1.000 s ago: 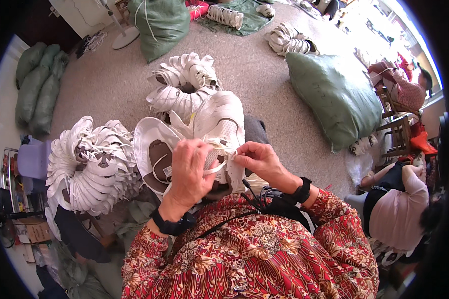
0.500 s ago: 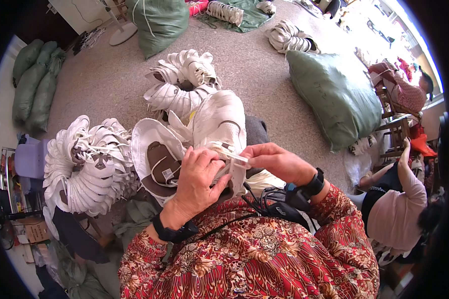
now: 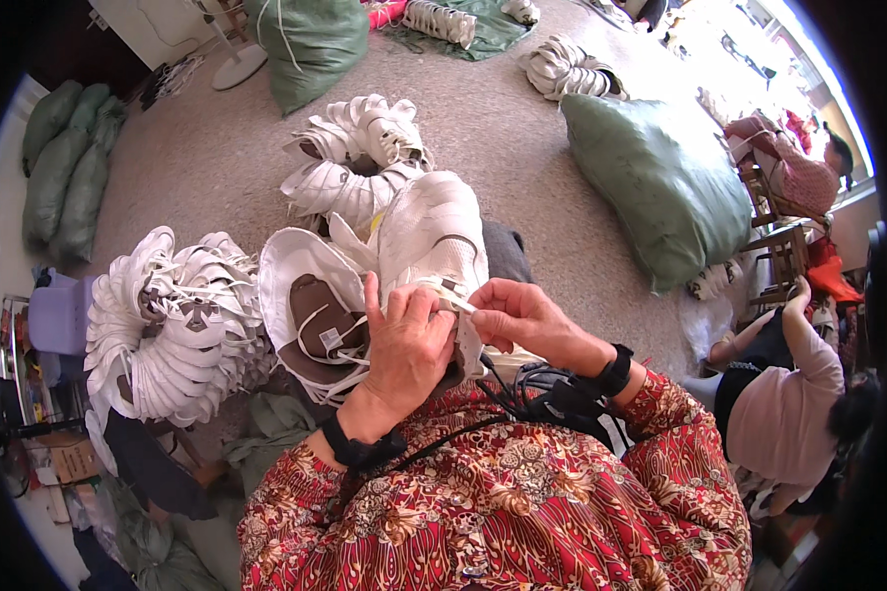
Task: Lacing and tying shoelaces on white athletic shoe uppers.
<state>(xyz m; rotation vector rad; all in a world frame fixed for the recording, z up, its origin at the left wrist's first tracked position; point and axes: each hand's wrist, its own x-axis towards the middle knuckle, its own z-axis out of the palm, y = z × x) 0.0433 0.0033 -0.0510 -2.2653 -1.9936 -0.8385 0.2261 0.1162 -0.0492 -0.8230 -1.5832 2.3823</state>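
A white shoe upper (image 3: 434,225) lies in my lap, its toe pointing away from me. My left hand (image 3: 411,340) grips it around the lacing area; the thumb and part of the fingers are hidden. With thumb and forefinger my right hand (image 3: 529,325) pinches the end of a white shoelace (image 3: 460,304), close to the eyelets. Beside my left hand rests another white upper (image 3: 278,279), turned so that its brown lining and small white label show.
A coiled stack of white uppers (image 3: 192,360) stands to the left, with another stack (image 3: 350,182) beyond my lap. A stuffed green sack (image 3: 650,187) lies at the right, and a green sack (image 3: 310,49) stands far ahead. A co-worker (image 3: 779,404) sits at the right.
My right hand has come left with the lace, nearer the eyelets. My left hand has shifted slightly right along the upper, its forefinger now raised.
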